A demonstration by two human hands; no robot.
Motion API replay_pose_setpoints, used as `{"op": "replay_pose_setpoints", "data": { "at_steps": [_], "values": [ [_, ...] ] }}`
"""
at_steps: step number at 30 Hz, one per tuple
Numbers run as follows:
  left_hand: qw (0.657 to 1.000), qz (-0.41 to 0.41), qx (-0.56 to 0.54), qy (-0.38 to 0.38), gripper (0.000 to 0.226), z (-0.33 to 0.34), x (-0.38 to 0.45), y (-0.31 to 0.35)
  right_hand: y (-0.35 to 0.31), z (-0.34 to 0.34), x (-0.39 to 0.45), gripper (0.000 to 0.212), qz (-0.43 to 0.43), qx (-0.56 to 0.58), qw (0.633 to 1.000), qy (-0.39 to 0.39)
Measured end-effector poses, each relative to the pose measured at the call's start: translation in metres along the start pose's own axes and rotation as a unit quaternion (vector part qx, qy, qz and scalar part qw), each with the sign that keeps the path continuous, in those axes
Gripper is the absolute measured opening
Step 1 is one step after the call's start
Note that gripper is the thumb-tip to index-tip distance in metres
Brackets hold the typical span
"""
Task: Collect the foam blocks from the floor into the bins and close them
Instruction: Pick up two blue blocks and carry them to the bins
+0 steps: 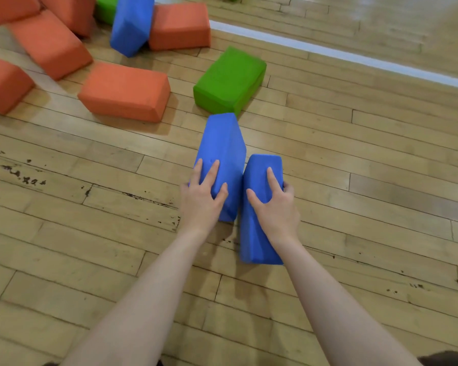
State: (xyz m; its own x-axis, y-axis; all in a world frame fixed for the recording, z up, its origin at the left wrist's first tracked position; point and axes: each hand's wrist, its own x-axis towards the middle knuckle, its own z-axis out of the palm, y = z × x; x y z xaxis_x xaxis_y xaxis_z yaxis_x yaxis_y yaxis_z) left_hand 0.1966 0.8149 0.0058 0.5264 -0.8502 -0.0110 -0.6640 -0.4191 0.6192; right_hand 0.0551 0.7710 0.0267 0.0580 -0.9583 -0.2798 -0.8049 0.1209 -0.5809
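While both arms reach straight out and down, each of the hands already has its own block, so the relation that matters is the two blocks lying side by side with their long axes running away from the person, near to far. The left hand [202, 199] has its fingers curled over the near end of the left blue rectangular foam block [222, 149], thumb on the inner side. This block reaches farther out, and its far end comes right up to the green rectangular foam block [229, 80], touching or nearly so; I cannot tell which. The right hand [273, 204] wraps the right blue rectangular foam block [254, 233] around its middle, fingers over the top and tips showing past its right edge. That block lies nearer the person, and the pair seem to touch along their inner sides.

Both blocks stand on a narrow side on the wooden plank floor [90, 233], or are just lifting from it; the view does not settle that. Neither hand is nearer than the other by much, so a lift with both together looks natural.

Farther off to the left lies a scatter of orange rectangular foam blocks [124, 92], with a third blue foam block [131, 25] leaning among them. No bin is in sight, so the carry will begin with a turn away from this spot.
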Motion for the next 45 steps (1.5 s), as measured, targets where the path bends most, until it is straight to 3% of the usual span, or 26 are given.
{"op": "replay_pose_setpoints", "data": {
  "at_steps": [5, 11, 21, 25, 30, 34, 39, 45],
  "values": [
    [0.997, 0.042, 0.058, 0.039, 0.048, -0.071, -0.036, 0.046, -0.038, -0.073, -0.040, 0.067, -0.013, 0.004, 1.000, -0.012],
    [0.985, 0.093, 0.130, 0.059, 0.040, -0.217, -0.092, 0.132, -0.125, -0.196, -0.122, 0.067, -0.038, 0.012, 0.998, -0.041],
    [0.985, 0.072, 0.148, 0.046, 0.037, -0.441, -0.199, 0.256, -0.247, -0.387, -0.256, 0.068, -0.081, -0.059, 0.986, -0.135],
    [0.982, 0.063, 0.155, 0.087, 0.036, -0.491, -0.240, 0.295, -0.272, -0.436, -0.296, 0.067, -0.115, -0.086, 0.979, -0.143],
    [0.972, -0.010, 0.179, 0.153, 0.039, -0.505, -0.303, 0.328, -0.272, -0.459, -0.334, 0.068, -0.193, -0.094, 0.962, -0.166],
    [0.954, -0.109, 0.183, 0.211, 0.039, -0.496, -0.371, 0.350, -0.253, -0.473, -0.363, 0.068, -0.290, -0.119, 0.925, -0.216],
    [0.916, -0.254, 0.157, 0.269, 0.041, -0.483, -0.475, 0.386, -0.232, -0.495, -0.415, 0.069, -0.407, -0.175, 0.843, -0.305],
    [0.808, -0.443, 0.130, 0.367, 0.042, -0.476, -0.621, 0.434, -0.211, -0.492, -0.528, 0.068, -0.518, -0.232, 0.707, -0.422]
  ]
}}
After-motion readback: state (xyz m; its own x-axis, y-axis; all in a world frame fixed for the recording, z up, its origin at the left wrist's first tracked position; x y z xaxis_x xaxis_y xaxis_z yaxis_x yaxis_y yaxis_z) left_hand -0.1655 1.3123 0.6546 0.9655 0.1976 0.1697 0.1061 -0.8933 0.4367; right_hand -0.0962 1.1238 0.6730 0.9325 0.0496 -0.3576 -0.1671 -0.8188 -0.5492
